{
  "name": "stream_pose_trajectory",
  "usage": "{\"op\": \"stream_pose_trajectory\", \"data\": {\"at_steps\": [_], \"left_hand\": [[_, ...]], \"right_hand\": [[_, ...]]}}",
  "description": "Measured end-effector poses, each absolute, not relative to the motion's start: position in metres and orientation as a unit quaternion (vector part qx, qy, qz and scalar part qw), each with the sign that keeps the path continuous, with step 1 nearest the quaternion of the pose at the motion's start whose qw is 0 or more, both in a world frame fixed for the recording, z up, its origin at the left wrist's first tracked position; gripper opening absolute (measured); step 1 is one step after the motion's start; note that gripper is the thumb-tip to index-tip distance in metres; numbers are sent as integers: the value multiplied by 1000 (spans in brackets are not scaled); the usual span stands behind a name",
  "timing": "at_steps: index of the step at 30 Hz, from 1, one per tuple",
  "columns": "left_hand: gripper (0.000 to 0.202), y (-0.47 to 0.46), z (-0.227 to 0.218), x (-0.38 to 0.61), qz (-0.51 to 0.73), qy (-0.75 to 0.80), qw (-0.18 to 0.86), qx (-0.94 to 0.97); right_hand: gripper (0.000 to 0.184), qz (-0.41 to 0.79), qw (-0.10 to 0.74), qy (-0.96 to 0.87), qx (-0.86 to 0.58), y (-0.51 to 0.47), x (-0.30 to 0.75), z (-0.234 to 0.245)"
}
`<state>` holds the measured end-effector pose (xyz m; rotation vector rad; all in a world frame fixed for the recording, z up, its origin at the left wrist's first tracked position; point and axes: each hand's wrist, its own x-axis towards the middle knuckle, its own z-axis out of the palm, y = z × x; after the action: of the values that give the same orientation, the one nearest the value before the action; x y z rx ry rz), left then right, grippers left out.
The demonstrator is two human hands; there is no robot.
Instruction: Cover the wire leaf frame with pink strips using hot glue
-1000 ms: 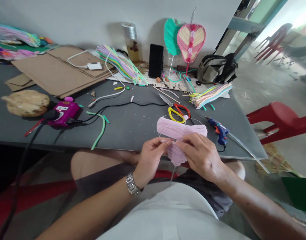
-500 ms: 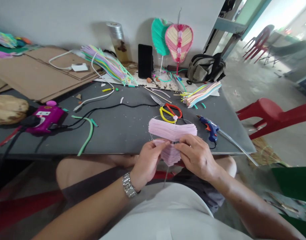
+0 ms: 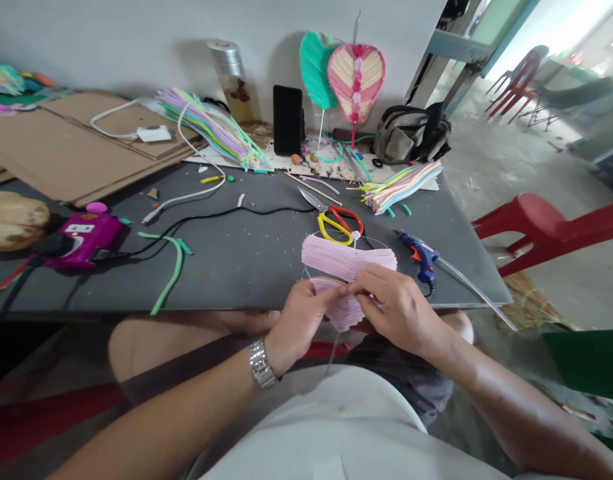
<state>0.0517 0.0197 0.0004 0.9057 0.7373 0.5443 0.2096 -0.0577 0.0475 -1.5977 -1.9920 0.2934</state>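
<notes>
Here's the left hand (image 3: 302, 320), its grip clamped on the lower part of the pink fan (image 3: 333, 257), thumb on top. The right hand (image 3: 399, 308) pinches that fan near its middle, fingertips beside the left thumb; the exact bit pinched is hidden. The fan straddles the front edge of the counter (image 3: 231, 270), scissors (image 3: 335, 232) just beyond, glue gun (image 3: 425, 259) over to the right.

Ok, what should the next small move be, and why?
Perhaps the right hand should ease the upper pink section toward the lower pink section, since a gap shows between them and the left hand holds the lower one, thumb on top.
</notes>
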Motion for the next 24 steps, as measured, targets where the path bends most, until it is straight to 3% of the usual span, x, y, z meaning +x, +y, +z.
{"op": "stream_pose_trajectory", "data": {"at_steps": [5,10,15,24], "left_hand": [[31,23,8,47,247,324,789,461],[31,24,13,44,264,312,785,465],[28,23,11,42,268,314,786,460],[22,13,13,43,252,314,827,392]], "right_hand": [[21,117,238,-765,-587,-55,212,57],[25,54,151,-829,-537,-50,212,67],[26,14,121,-863,-490,-46,217,72],[26,-11,198,-835,-513,-52,222,56]]}}
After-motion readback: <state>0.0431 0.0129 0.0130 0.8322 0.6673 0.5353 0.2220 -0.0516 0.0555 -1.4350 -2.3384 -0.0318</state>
